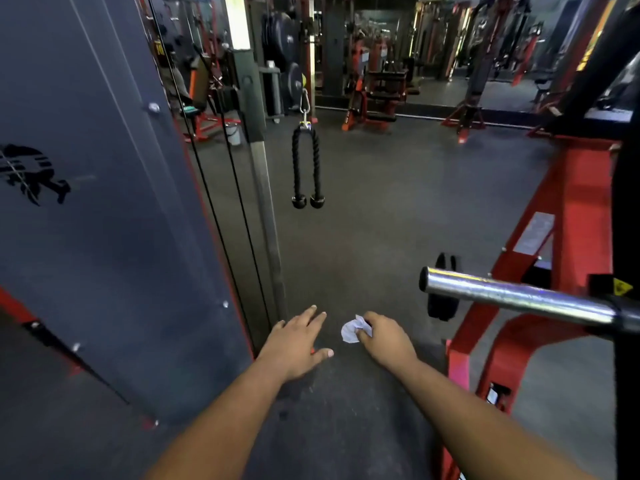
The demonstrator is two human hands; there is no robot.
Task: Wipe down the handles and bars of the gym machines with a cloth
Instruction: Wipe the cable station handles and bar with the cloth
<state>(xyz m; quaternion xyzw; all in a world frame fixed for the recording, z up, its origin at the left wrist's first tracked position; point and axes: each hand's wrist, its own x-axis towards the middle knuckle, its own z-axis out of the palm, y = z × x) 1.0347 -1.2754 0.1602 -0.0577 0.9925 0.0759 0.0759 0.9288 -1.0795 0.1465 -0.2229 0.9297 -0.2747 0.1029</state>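
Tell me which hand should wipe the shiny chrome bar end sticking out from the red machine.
Right, probably. The right hand already grips the crumpled white cloth and is on the same side as the chrome bar end. The left hand is open, empty and nearer the grey machine panel.

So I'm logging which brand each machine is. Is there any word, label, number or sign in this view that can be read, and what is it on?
No text reads clearly.
Black logo on the grey machine panel: a figure only, with no letters I can make out.
Yellow warning sticker by the chrome bar: too small to read.
Yellow tag on the far weight stack: blurred, perhaps digits.
White label low on the red frame: too blurred to read.
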